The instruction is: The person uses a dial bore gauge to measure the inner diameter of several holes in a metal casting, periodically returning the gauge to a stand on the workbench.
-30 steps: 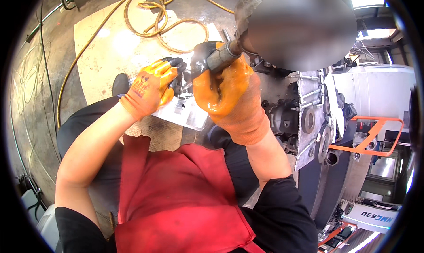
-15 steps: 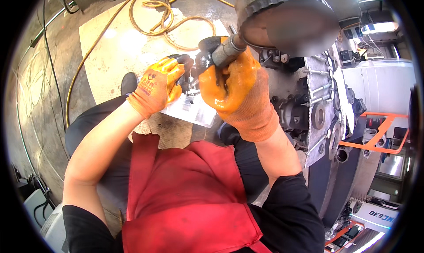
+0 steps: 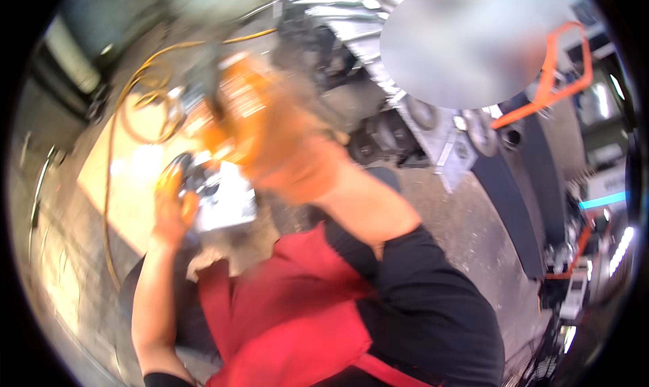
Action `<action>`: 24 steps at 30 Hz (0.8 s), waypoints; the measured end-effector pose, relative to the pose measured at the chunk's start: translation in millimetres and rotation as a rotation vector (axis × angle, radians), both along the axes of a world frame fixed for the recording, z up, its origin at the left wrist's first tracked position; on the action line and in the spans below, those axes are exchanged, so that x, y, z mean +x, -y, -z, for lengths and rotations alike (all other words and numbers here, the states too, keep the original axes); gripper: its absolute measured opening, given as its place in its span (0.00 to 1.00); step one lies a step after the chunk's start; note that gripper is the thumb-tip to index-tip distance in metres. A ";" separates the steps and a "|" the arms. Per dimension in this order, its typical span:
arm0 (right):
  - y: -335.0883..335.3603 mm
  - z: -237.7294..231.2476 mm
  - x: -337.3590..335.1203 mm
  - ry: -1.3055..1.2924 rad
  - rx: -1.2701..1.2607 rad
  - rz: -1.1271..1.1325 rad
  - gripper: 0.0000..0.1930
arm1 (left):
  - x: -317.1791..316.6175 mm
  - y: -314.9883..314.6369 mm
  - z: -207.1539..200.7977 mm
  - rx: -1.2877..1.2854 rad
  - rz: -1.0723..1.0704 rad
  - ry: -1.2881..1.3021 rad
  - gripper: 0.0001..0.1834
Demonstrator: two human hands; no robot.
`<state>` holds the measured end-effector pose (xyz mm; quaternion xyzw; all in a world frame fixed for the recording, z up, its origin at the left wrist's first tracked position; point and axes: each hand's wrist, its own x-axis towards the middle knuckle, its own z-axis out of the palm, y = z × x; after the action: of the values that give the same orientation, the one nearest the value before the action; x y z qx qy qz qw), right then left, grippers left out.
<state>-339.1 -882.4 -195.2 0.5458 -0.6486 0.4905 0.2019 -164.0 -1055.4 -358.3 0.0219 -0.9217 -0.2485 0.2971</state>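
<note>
Both of my hands wear orange knit gloves with coated palms. My right hand (image 3: 247, 116) is raised and smeared by motion, its fingers curled round a dark, bar-like metal tool (image 3: 211, 73) whose kind I cannot make out. Lower and to the left, my left hand (image 3: 174, 198) is closed at the side of a small dark metal part (image 3: 195, 177), with thumb and fingers curved about it. Beneath that part lies a bright white sheet (image 3: 233, 208), on top of a flattened piece of cardboard (image 3: 108, 177).
A yellow hose (image 3: 108, 218) loops over the cardboard and floor. Right of centre stands a metal engine-like assembly (image 3: 392, 133) with bolts and a flat plate (image 3: 456, 164). Farther right is an orange frame (image 3: 551, 76). My red apron (image 3: 291, 306) covers my lap.
The view has swung to the right, so hands, cardboard and hose sit farther left in the picture. The picture is now blurred. My right hand keeps its curled grip.
</note>
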 end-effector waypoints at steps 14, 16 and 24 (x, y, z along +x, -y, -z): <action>-109.4 -30.9 -78.2 0.128 -0.088 0.175 0.07 | 1.0 -11.7 -45.9 0.409 -0.340 0.079 0.21; -112.3 -26.7 -93.9 -0.403 -0.116 0.356 0.05 | -4.3 -32.4 -57.0 0.362 -0.265 0.143 0.20; -144.2 -17.1 -103.2 0.361 -0.198 0.145 0.09 | -40.1 -112.8 -66.2 -0.276 -0.318 0.653 0.40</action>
<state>-442.3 -738.3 -178.0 0.3787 -0.6605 0.6257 0.1699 -204.1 -942.6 -292.1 0.2021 -0.9777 -0.0527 0.0230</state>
